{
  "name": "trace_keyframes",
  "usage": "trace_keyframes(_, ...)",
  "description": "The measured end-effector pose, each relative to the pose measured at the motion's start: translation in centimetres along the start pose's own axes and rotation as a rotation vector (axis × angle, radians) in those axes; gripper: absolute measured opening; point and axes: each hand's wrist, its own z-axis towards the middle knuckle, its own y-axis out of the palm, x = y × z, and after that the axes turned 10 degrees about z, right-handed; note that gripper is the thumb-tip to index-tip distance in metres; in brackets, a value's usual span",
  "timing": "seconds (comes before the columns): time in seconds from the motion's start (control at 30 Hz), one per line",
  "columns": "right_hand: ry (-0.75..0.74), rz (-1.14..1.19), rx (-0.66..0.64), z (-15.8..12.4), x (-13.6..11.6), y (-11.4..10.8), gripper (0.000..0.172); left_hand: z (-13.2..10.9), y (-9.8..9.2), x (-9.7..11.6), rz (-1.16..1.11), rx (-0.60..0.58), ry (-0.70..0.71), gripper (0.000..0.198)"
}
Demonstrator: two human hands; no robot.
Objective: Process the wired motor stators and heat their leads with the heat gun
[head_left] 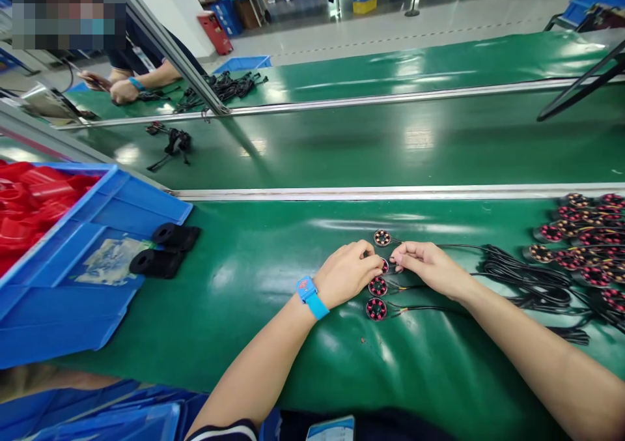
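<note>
Both hands are meeting over a glossy green belt (273,278): the left hand (347,273), a bright blue band (311,296) circling its wrist, and the right hand (430,266) are pinching the same small round stator (385,265) between fingertips, its disc mostly hidden by the fingers. Just below the fingers two more stators are lying flat, one (377,286) touching the left knuckles and another (375,309) nearer the body, each a dark ring with reddish copper windings and thin black leads trailing right. A fourth stator (381,237) is sitting just beyond the hands. Well right of the right hand, a heap of stators (586,239) is tangling with black wires (517,275). Far left of the left hand, two matte black, rounded pieces (166,249) are resting against a blue plastic crate (97,232) that is holding shiny red parts (24,200). Across the belt's metal rail (390,192), another person's hands (120,88) are working among black cables (224,86).
</note>
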Motion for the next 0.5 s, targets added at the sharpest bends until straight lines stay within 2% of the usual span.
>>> trace_keyframes(0.13, -0.007, -0.073, -0.054, -0.3, -0.1, -0.2, 0.039, -0.3, -0.2, 0.0, -0.058, -0.009, -0.012, 0.010)
trace_keyframes(0.23, -0.038, -0.169, -0.116, -1.1, -1.2, -1.2, 0.040, -0.4, -0.8, -0.2, -0.140, -0.011, -0.027, 0.008)
trace_keyframes(0.37, -0.204, -0.505, 0.016, -2.1, -3.9, -2.9, 0.038, 0.4, -1.5, -1.1, -0.220, 0.035, -0.097, 0.019)
trace_keyframes(0.5, -0.237, -0.745, 0.048, -1.1, -5.0, -3.5, 0.038, 2.4, -0.7, -2.2, -0.189, 0.099, -0.126, 0.037)
